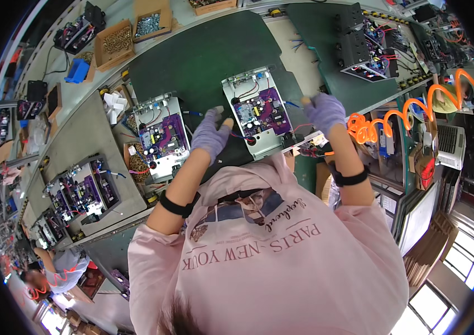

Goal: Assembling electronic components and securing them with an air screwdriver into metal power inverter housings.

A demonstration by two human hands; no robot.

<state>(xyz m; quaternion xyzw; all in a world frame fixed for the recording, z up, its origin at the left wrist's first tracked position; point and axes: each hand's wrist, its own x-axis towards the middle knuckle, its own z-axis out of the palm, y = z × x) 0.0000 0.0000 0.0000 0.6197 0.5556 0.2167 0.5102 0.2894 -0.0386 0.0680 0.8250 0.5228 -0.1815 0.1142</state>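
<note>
A metal chassis plate with a purple circuit board (260, 111) lies on the dark green mat (203, 50) in front of me. My left hand (210, 134), in a purple glove with bare fingertips, is open just left of this plate, its thumb and fingers apart. To its left sits a second, similar plate with a purple board (164, 137). Beyond the right edge of the first plate is my right hand (325, 111), gloved alike. Its fingers are curled in, and what they hold, if anything, is hidden. Short blue and red wires stick out from the plate toward it.
Cardboard boxes of small screws (115, 43) stand far left, beside a blue bin (77, 71). More board assemblies (83, 187) lie on the left bench, and a black-cased unit (366, 50) far right. An orange coiled hose (393, 123) hangs right of my right hand. Another person (69, 271) is lower left.
</note>
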